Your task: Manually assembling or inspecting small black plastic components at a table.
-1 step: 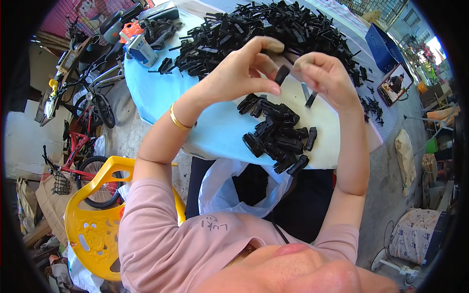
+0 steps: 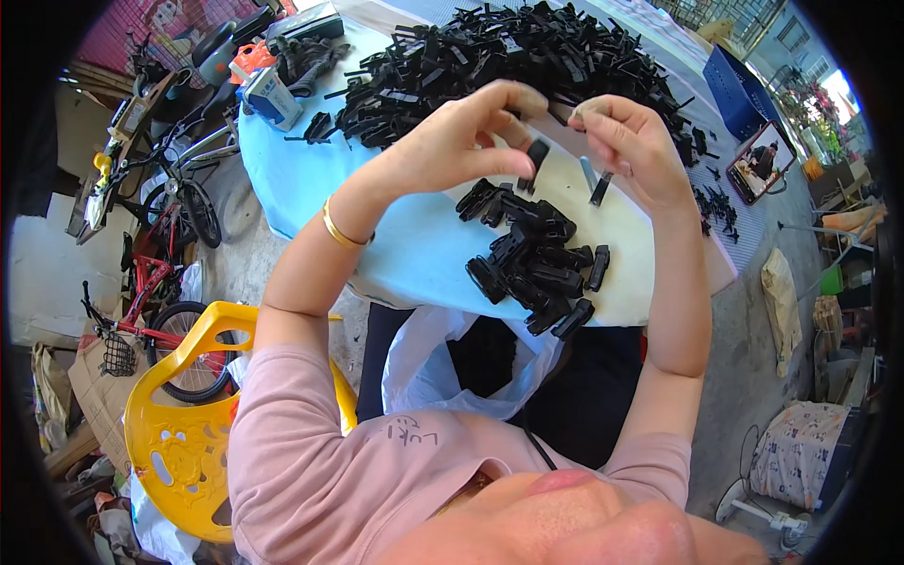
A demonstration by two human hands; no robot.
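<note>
My left hand [image 2: 461, 137] is curled over the table, with a short black plastic piece [image 2: 537, 162] at its thumb. Opposite it, my right hand [image 2: 638, 151] has thumb and forefinger pressed together, and whatever lies in the pinch is too small to make out. Just under the right hand are a narrow black strip [image 2: 602, 188] and a thin bluish strip [image 2: 588, 172]. Close below both hands sits a small cluster of black plastic pieces [image 2: 532, 259]. Behind them spreads a large heap of black parts [image 2: 508, 52].
The table [image 2: 395, 250] has a pale blue and cream cover. A phone [image 2: 761, 162] and a dark blue basket [image 2: 736, 92] stand at right; a blue-white carton [image 2: 271, 98] stands at left. An open white plastic bag [image 2: 414, 363] hangs at my lap. A yellow chair [image 2: 179, 414] is beside me.
My left hand has dropped slightly, and the black piece at its thumb has moved down a little and stands more upright. The right hand has barely moved.
</note>
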